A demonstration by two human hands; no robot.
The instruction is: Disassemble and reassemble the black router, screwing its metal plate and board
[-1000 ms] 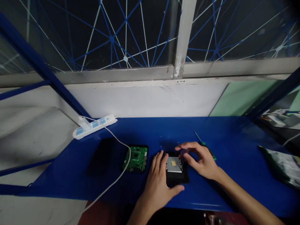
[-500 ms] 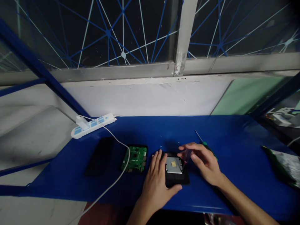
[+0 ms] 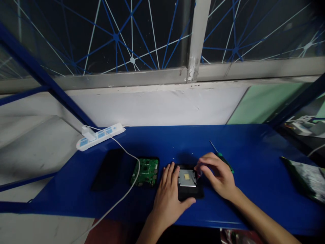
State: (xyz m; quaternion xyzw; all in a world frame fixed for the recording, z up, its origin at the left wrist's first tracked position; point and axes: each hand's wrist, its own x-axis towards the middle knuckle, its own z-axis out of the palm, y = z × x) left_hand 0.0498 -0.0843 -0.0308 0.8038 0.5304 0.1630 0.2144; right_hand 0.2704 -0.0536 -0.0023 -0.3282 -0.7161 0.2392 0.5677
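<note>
A black case part (image 3: 189, 194) lies on the blue table, with a silver metal plate (image 3: 187, 183) set in it and a small yellowish pad (image 3: 187, 176) on the plate. My left hand (image 3: 169, 193) rests flat along its left side, fingers stretched out and thumb across the near edge. Pinched in the fingers of my right hand (image 3: 219, 176) is a screwdriver (image 3: 199, 172) with a translucent purplish handle, mostly covered by the fingers. Its tip points down at the plate's right edge; whether it sits in a screw I cannot tell.
Left of my hands sits a green circuit board (image 3: 146, 171), crossed by a white cable (image 3: 127, 194). Farther left are a dark flat panel (image 3: 108, 169) and a white power strip (image 3: 101, 135). A green-handled screwdriver (image 3: 224, 162) lies beyond my right hand; a silvery bag (image 3: 307, 178) is far right.
My right hand has turned and its fingers have curled closer round the screwdriver handle. My left hand stays on the case part. The whole view has shifted slightly.
</note>
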